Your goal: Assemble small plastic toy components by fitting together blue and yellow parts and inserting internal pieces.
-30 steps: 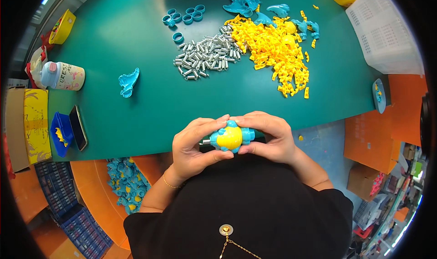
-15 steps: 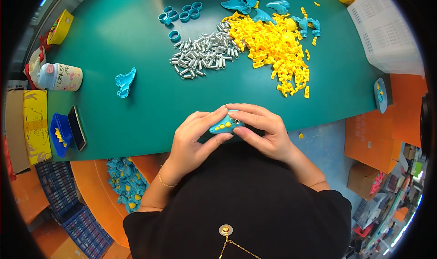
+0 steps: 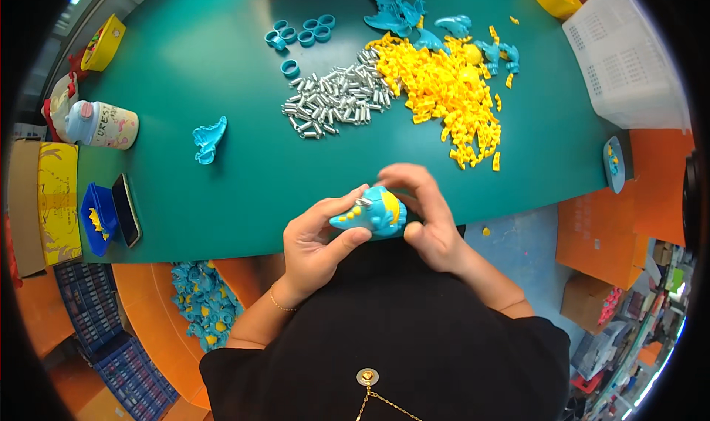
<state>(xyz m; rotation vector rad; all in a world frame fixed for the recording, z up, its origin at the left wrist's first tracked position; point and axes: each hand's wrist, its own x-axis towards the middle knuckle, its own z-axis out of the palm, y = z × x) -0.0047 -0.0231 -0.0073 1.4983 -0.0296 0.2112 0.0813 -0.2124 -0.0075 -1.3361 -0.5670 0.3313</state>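
A small blue toy dinosaur (image 3: 376, 218) with yellow spots and a yellow patch is between my hands, over the table's near edge. My left hand (image 3: 314, 236) pinches it by its spotted, pointed end, thumb below and fingers above. A bit of silvery metal, which looks like a spring, shows at its top. To the right of the toy, my right hand (image 3: 435, 225) has its fingers curved and apart, slightly blurred; whether a fingertip touches the toy is hidden. Beyond lie a pile of metal springs (image 3: 336, 102) and a heap of yellow plastic pieces (image 3: 436, 81).
On the green table (image 3: 259, 184) are blue rings (image 3: 290, 68), a blue shell part (image 3: 210, 138), more blue parts (image 3: 392, 11), a cup (image 3: 103, 125), a phone (image 3: 126, 210) and a blue tray (image 3: 92, 199). An orange bin (image 3: 148, 303) of blue-and-yellow toys stands below, left.
The toy has been turned, showing its yellow patch and wider end. My right hand has let go of its spotted end and spread its fingers. The view has shifted slightly.
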